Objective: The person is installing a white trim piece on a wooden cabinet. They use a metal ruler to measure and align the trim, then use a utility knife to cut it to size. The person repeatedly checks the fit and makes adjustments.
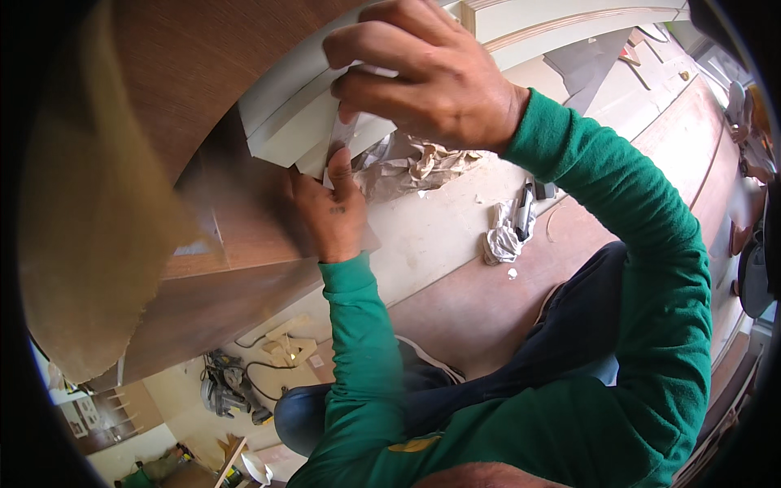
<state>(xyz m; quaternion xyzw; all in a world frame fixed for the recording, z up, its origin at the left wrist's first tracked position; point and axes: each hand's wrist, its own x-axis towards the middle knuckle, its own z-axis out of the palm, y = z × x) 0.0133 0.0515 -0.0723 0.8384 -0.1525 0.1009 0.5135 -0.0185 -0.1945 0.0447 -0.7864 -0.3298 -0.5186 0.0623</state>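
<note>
My right hand (pixel 431 77) is raised at the top middle, fingers curled round a pale, translucent strip (pixel 343 130) that looks like tape or film. The strip runs down along the corner of a white panel (pixel 281 142). Below it my left hand (pixel 335 211) pinches the strip's lower end against the panel's edge, thumb pointing up. The other left fingers are partly hidden behind the panel and blurred. Crumpled brown paper (pixel 415 167) lies just right of my left hand.
A dark-handled tool (pixel 525 207) rests on crumpled white paper (pixel 502 240) on the floor. A corded power tool (pixel 228 386) stands at the lower left, near paper scraps (pixel 289 348). Brown wooden panels (pixel 244 244) rise on the left. A tan sheet (pixel 89 228) hangs close at the far left.
</note>
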